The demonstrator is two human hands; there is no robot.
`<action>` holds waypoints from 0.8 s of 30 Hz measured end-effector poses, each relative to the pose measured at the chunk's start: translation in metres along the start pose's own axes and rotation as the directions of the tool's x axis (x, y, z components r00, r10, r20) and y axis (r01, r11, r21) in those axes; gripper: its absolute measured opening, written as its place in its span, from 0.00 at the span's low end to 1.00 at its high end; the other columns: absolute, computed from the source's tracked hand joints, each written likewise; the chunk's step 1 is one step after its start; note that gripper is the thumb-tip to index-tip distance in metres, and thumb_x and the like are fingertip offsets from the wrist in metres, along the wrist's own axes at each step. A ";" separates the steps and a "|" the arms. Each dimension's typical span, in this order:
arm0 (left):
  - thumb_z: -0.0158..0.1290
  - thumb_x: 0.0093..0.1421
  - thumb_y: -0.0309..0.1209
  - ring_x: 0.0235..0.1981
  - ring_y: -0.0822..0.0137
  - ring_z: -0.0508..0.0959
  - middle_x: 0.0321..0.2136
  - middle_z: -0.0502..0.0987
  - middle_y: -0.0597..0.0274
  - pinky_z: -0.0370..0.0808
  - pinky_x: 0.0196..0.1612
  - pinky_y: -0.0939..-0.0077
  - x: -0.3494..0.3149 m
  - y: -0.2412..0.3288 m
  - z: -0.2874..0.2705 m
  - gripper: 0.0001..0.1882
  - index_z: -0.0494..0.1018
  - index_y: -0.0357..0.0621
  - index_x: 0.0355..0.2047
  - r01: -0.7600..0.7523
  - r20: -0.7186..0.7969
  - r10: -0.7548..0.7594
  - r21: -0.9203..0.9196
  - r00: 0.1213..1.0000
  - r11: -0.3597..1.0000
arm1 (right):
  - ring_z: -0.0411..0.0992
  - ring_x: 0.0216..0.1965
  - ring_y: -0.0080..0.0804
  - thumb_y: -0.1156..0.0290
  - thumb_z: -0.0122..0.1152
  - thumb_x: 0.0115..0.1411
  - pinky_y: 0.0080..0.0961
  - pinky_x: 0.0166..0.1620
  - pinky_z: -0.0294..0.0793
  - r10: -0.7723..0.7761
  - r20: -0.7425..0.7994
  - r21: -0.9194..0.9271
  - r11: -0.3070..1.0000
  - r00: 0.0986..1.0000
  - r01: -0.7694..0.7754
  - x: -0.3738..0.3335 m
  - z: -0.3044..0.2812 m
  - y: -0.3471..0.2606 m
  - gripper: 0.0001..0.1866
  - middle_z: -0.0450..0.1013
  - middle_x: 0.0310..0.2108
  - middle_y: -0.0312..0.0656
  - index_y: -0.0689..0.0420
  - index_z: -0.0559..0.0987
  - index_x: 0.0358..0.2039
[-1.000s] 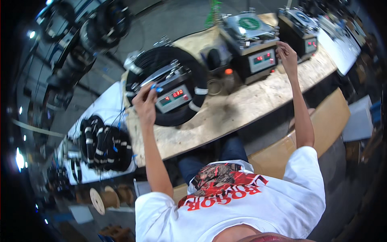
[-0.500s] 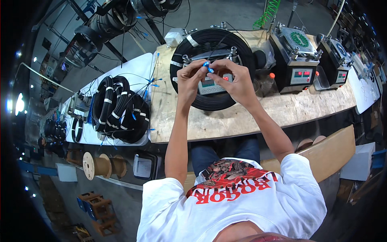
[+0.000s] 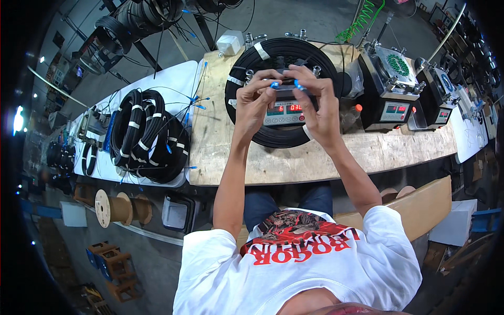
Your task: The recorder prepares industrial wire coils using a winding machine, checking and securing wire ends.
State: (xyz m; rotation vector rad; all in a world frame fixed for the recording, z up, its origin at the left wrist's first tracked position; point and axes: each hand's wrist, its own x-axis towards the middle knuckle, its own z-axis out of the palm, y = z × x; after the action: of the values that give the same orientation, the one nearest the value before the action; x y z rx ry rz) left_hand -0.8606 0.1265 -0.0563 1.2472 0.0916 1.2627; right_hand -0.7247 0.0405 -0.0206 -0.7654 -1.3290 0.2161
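My left hand [image 3: 253, 103] pinches a small blue cable connector [image 3: 274, 84] between its fingertips. My right hand [image 3: 317, 103] pinches a second blue connector [image 3: 297, 83] just to the right of it. Both hands hover close together over a big black cable coil [image 3: 262, 58] bound with white tape, lying on the wooden workbench [image 3: 336, 157]. A grey box with a red digit display [image 3: 283, 112] sits at the coil's middle, partly hidden by my fingers.
Two more black machines with red displays [image 3: 392, 89] [image 3: 440, 92] stand to the right on the bench. On a white table to the left lie stacked black cable coils [image 3: 149, 137]. A wooden spool [image 3: 113, 207] and a bin [image 3: 178, 212] sit on the floor below.
One second ago my hands were far apart, the right one at a machine on the right. They have come together over the coil, each pinching a blue connector.
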 end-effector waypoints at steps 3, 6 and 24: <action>0.60 0.62 0.27 0.24 0.79 0.69 0.36 0.76 0.60 0.66 0.25 0.84 -0.001 0.001 -0.005 0.09 0.81 0.37 0.42 -0.022 -0.017 0.021 -0.054 1.000 0.998 | 0.77 0.39 0.35 0.76 0.62 0.62 0.31 0.50 0.74 -0.048 0.068 -0.151 0.987 0.997 0.058 0.011 -0.015 0.005 0.09 0.77 0.40 0.44 0.59 0.74 0.42; 0.61 0.61 0.28 0.24 0.78 0.69 0.33 0.75 0.62 0.66 0.25 0.84 -0.002 0.002 -0.008 0.10 0.81 0.36 0.40 0.031 0.020 -0.030 -0.047 0.999 0.998 | 0.75 0.32 0.31 0.74 0.62 0.62 0.28 0.41 0.75 0.143 0.135 -0.207 0.972 0.981 -0.113 0.016 -0.020 -0.008 0.09 0.76 0.35 0.41 0.60 0.74 0.42; 0.67 0.53 0.28 0.28 0.75 0.74 0.35 0.76 0.60 0.70 0.28 0.83 0.005 0.002 -0.022 0.14 0.81 0.35 0.40 0.161 0.159 -0.150 -0.054 0.976 0.986 | 0.70 0.27 0.25 0.77 0.70 0.51 0.22 0.30 0.68 0.138 0.340 -0.123 0.987 0.930 -0.102 0.021 -0.016 -0.001 0.14 0.76 0.27 0.39 0.60 0.83 0.40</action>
State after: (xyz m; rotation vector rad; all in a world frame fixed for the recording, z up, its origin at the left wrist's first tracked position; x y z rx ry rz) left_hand -0.8740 0.1441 -0.0612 1.2516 0.0341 1.0231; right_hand -0.7047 0.0453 -0.0034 -0.9279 -1.6386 0.3972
